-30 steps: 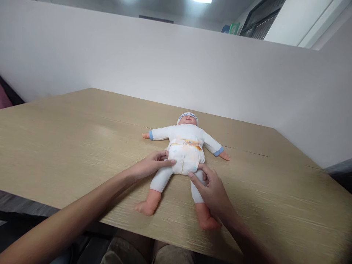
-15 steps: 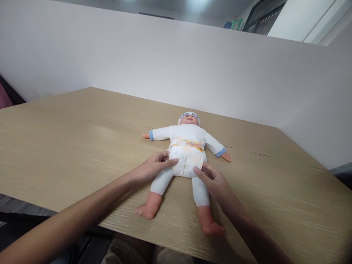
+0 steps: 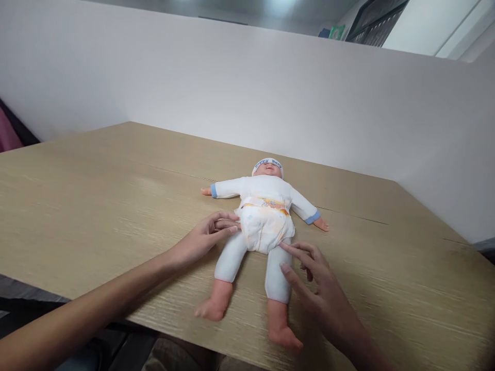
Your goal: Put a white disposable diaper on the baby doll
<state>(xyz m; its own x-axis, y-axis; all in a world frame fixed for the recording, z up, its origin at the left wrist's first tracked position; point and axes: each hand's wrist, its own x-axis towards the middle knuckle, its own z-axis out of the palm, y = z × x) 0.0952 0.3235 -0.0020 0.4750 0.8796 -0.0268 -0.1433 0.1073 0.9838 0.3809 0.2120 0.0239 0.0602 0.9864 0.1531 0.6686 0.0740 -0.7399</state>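
Observation:
A baby doll point(image 3: 263, 193) in a white suit with blue cuffs and a white cap lies on its back on the wooden table point(image 3: 96, 206), arms spread, feet toward me. It wears a white diaper point(image 3: 265, 226) with an orange printed band. My left hand point(image 3: 203, 237) rests at the diaper's left side, fingers stretched out and touching its edge. My right hand point(image 3: 313, 278) hovers beside the doll's right thigh, fingers apart, holding nothing.
A plain white partition wall point(image 3: 247, 93) rises behind the table and turns along its right side. The table's near edge runs just below the doll's feet, with my lap beneath it. A dark pink seat edge point(image 3: 10, 136) shows far left.
My right hand has let go of the diaper's lower edge and drawn back toward me. The doll's legs have shifted closer together and toward me. My left hand stays at the diaper's side.

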